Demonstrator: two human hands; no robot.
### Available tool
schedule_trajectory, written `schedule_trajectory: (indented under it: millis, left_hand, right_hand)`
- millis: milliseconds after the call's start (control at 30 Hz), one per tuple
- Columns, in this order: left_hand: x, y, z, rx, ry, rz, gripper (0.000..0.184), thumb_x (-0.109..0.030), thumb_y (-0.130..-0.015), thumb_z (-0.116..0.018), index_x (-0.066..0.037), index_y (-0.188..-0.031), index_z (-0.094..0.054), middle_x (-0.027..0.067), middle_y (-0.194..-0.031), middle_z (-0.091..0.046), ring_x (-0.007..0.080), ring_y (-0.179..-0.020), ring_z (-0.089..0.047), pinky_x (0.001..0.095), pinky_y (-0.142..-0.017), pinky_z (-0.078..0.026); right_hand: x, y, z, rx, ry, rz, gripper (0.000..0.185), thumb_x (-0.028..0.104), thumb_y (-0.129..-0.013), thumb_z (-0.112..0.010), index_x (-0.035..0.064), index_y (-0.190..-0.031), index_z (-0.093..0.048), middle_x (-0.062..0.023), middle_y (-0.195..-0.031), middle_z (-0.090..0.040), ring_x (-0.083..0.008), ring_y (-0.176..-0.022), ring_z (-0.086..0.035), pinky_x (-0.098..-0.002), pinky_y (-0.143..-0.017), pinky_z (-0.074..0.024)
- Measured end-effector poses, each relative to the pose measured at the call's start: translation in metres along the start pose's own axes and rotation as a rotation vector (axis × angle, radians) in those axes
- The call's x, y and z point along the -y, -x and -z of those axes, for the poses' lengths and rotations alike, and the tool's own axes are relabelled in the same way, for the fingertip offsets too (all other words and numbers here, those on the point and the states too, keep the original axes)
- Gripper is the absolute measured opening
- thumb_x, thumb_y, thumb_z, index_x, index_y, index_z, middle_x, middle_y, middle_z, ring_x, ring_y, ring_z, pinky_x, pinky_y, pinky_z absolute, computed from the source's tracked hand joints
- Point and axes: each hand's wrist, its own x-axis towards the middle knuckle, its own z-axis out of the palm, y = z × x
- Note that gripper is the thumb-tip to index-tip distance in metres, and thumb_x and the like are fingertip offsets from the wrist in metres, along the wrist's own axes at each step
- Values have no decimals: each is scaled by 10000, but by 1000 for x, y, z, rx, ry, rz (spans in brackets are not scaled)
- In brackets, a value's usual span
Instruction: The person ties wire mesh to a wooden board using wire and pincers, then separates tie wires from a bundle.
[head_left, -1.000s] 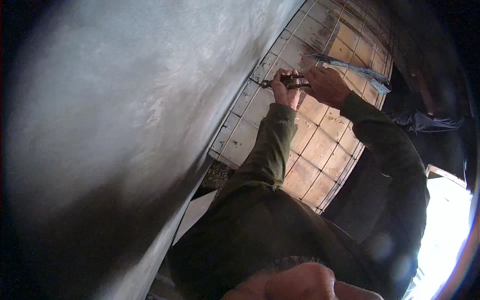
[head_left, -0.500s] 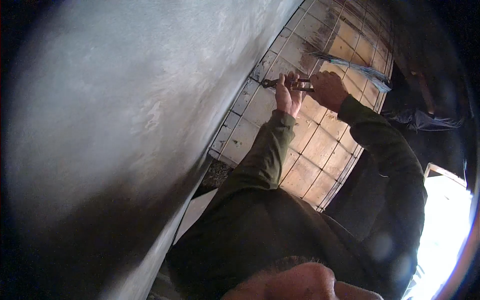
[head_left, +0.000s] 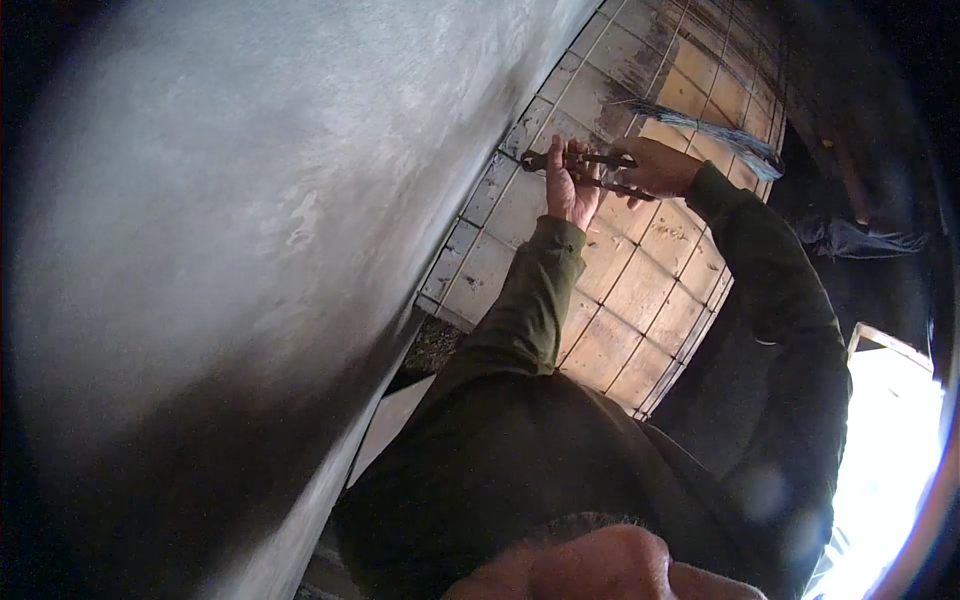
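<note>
A pair of dark pincers (head_left: 590,160) lies across both hands, with its jaws at a crossing of the steel bar mesh (head_left: 640,248) close to the wall. My left hand (head_left: 572,195) is palm up and curled around the pincers near the jaws, thumb raised. At the handle end, my right hand (head_left: 652,168) grips the pincers; some of its fingers are hidden beneath. The two handles stand apart. Whether wire sits in the jaws is too small to tell. Beyond the right hand, a bundle of thin tie wire (head_left: 715,135) lies on the mesh.
A smooth grey wall (head_left: 250,180) rises along the left, right beside the mesh. Under the bars are wooden boards (head_left: 610,350). Dark plastic sheeting (head_left: 850,240) lies at the right, and a bright opening (head_left: 890,440) shows at the lower right.
The pincer handles have spread wider apart, and my right hand has shifted its grip on them. My left hand has moved slightly, its thumb now more upright.
</note>
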Motion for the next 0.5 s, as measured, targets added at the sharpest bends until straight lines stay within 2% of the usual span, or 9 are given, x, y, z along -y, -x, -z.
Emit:
schedule_trajectory:
  millis: [100,167,200,267,300,367,400,467,500]
  left_hand:
    - [-4,3,-1,52,-33,79,206,-251,-837,-690,-85,-842,-568,22,-777,-616,153,-753,-601,316,-755,-525]
    - [0,5,-5,-11,16,25,136,-177,-856,-644,-90,-795,-558,16,-719,-593,153,-725,-591,316,-760,-518]
    - [1,1,-1,-13,18,25,136,-177,-856,-644,-90,-795,-558,16,-719,-593,153,-725,-591,316,-760,-518]
    - [1,-15,10,161,84,25,73,-142,-826,-651,-105,-785,-604,21,-770,-652,170,-752,-629,331,-734,-547]
    - [2,-17,9,160,84,25,73,-142,-826,-651,-105,-785,-604,21,-770,-652,170,-752,-629,331,-734,-547]
    - [2,-20,8,41,126,-26,81,-97,-831,-624,-83,-771,-572,33,-745,-618,180,-747,-603,320,-775,-535]
    - [4,-21,7,43,127,-26,81,-97,-831,-624,-83,-771,-572,33,-745,-618,180,-747,-603,320,-775,-535]
    - [7,-17,2,39,72,-103,115,-49,-836,-585,-61,-740,-523,47,-715,-564,192,-727,-574,324,-796,-529]
    - [7,-18,-1,41,73,-102,115,-49,-836,-585,-61,-740,-523,47,-715,-564,192,-727,-574,324,-796,-529]
  right_hand:
    - [9,0,6,91,50,-119,205,78,-896,-499,-3,-1083,-475,-136,-795,-615,-178,-652,-633,-285,-527,-546]
    - [9,-1,5,14,204,-93,273,111,-861,-547,31,-1122,-531,-130,-860,-613,-211,-688,-629,-354,-606,-539]
    - [9,-1,4,16,203,-96,273,111,-861,-547,31,-1122,-531,-130,-860,-613,-211,-688,-629,-354,-606,-539]
    - [12,-3,3,-28,409,15,297,156,-856,-568,38,-1127,-540,-153,-928,-611,-263,-759,-630,-390,-677,-530]
    - [9,-3,4,-28,408,14,297,156,-856,-568,38,-1127,-540,-153,-928,-611,-263,-759,-630,-390,-677,-530]
    - [1,-4,5,-125,779,269,293,201,-849,-584,58,-1104,-561,-174,-943,-603,-312,-826,-624,-409,-713,-517]
    - [1,1,-1,-126,781,270,293,201,-849,-584,58,-1104,-561,-174,-943,-603,-312,-826,-624,-409,-713,-517]
    - [4,16,-21,-446,995,291,307,243,-838,-591,46,-1073,-568,-159,-942,-595,-324,-867,-602,-424,-725,-495]
    - [2,18,-24,-447,997,291,307,243,-838,-591,46,-1073,-568,-159,-942,-595,-324,-867,-602,-424,-725,-495]
